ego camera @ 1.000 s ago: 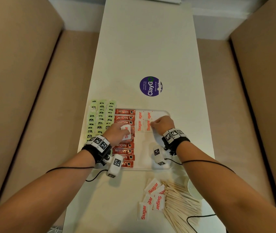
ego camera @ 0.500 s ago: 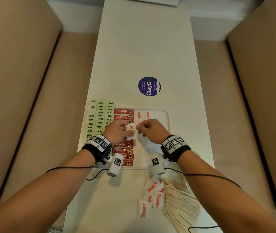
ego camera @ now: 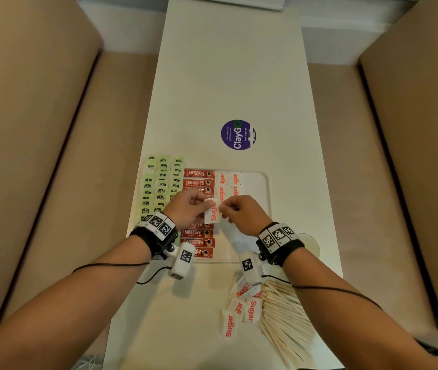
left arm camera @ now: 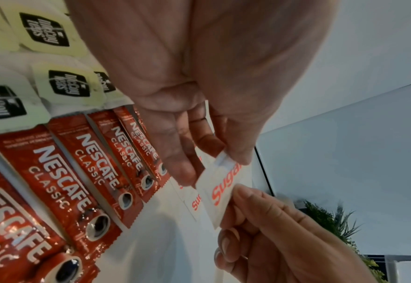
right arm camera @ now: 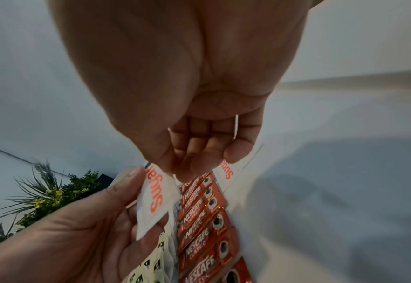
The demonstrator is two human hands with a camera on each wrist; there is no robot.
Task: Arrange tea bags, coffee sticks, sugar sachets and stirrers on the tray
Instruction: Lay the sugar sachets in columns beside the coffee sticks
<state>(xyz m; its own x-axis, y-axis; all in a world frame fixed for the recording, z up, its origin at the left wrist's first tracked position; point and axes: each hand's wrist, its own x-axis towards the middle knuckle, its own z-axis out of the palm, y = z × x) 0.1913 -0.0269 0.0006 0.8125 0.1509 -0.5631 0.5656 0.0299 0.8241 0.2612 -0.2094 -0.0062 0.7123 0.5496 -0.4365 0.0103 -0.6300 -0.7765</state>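
Already on tray — coffee sticks, sugar sachets.

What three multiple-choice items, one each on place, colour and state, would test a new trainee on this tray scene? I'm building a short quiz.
1. Where do the wooden stirrers lie?
A. On the tray
B. On the table, nearer the person than the tray
C. Under the tea bags

2. What colour are the coffee sticks?
A. Red
B. Blue
C. Black

3. How is the raised sugar sachet held?
A. Lying flat, untouched
B. By the right hand alone
C. Between the left hand and the right hand

Answers: B, the stirrers sit off the tray; A, red wrappers; C, fingers of both hands pinch it.
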